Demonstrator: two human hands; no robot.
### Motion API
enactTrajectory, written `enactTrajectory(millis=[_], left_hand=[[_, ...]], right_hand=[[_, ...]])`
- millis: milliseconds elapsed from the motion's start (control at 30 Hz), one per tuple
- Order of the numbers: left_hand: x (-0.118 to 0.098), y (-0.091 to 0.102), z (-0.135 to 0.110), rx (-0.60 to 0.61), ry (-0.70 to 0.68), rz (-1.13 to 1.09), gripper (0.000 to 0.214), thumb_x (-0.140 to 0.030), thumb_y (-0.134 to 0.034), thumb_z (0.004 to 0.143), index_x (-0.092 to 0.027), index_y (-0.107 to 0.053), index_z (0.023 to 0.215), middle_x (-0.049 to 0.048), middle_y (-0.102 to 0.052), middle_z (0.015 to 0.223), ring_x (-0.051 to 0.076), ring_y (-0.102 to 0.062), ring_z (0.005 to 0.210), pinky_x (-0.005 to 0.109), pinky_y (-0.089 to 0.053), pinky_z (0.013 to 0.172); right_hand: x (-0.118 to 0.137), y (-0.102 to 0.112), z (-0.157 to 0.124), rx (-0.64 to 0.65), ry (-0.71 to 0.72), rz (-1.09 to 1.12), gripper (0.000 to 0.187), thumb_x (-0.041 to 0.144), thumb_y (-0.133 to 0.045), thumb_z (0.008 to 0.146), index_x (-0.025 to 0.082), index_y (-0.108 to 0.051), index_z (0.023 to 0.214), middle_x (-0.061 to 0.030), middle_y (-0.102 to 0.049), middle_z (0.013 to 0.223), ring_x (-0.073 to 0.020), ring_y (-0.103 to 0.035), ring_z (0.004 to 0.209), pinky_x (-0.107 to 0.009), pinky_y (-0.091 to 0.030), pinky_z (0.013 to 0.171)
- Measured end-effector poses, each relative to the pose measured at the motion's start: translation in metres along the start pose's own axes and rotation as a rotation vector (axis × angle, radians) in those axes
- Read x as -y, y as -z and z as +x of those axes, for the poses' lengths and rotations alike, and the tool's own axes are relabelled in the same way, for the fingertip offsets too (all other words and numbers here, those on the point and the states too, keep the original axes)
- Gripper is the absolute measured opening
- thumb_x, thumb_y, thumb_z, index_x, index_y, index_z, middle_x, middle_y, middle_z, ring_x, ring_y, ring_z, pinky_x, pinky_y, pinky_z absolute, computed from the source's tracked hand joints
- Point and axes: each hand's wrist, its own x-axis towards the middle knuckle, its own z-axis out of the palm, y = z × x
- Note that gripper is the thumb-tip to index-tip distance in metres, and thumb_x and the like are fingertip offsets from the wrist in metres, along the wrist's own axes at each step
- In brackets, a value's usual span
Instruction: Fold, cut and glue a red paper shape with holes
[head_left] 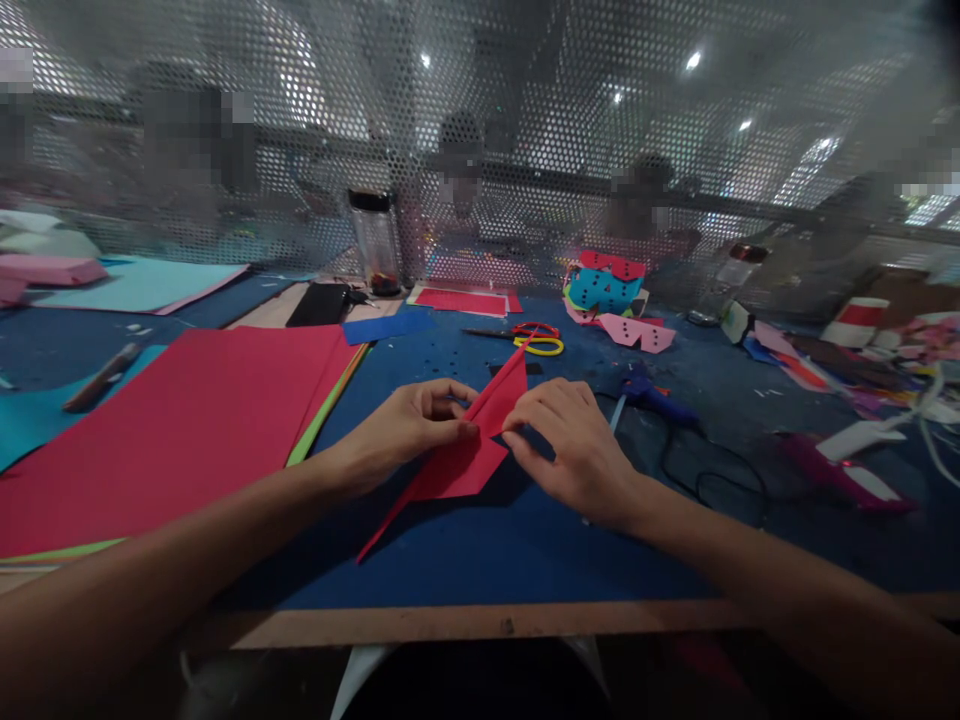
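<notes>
Between my two hands is a folded piece of red paper, held tilted above the blue tabletop, with a notch in its right edge. My left hand pinches it along the fold, thumb on the near face and fingers behind. On the other side, my right hand has thumb and forefinger closed at the paper's right edge by the notch. Just beyond the paper lie scissors with red and yellow handles. A blue glue gun rests right of my right hand.
Large red sheets are stacked at left, near a utility knife. Behind stand a glass bottle, a black phone and cut paper shapes. A cable and power strip lie right. A perforated metal screen closes the back.
</notes>
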Motion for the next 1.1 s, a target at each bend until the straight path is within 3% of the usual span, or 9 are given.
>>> enactTrajectory(millis=[500, 833, 1100], left_hand=[[-0.001, -0.008, 0.000, 0.014, -0.017, -0.013, 0.048, -0.029, -0.081, 0.076, -0.016, -0.064, 0.118, 0.0051, -0.074, 0.093, 0.015, -0.067, 0.074, 0.027, -0.049, 0.067], [0.000, -0.010, 0.000, 0.002, -0.026, -0.045, 0.037, -0.029, -0.083, 0.074, -0.017, -0.060, 0.100, 0.0032, -0.073, 0.090, 0.015, -0.068, 0.074, 0.026, -0.051, 0.067], [0.000, -0.013, 0.000, -0.027, -0.048, -0.080, 0.038, -0.026, -0.085, 0.071, -0.016, -0.059, 0.097, 0.0018, -0.072, 0.088, 0.013, -0.067, 0.073, 0.023, -0.050, 0.066]], right_hand=[[-0.003, -0.003, 0.000, -0.001, -0.027, 0.003, 0.008, 0.023, -0.055, 0.098, 0.020, -0.062, 0.095, -0.0045, -0.067, 0.099, -0.0209, -0.055, 0.097, -0.038, -0.035, 0.086], [-0.001, -0.003, 0.001, -0.008, -0.020, -0.014, 0.006, 0.022, -0.056, 0.097, 0.021, -0.062, 0.096, -0.0044, -0.066, 0.099, -0.0208, -0.054, 0.097, -0.037, -0.035, 0.085], [-0.003, -0.006, 0.001, -0.032, -0.016, -0.019, 0.005, 0.023, -0.058, 0.096, 0.021, -0.063, 0.097, -0.0045, -0.064, 0.098, -0.0216, -0.054, 0.097, -0.038, -0.036, 0.084]])
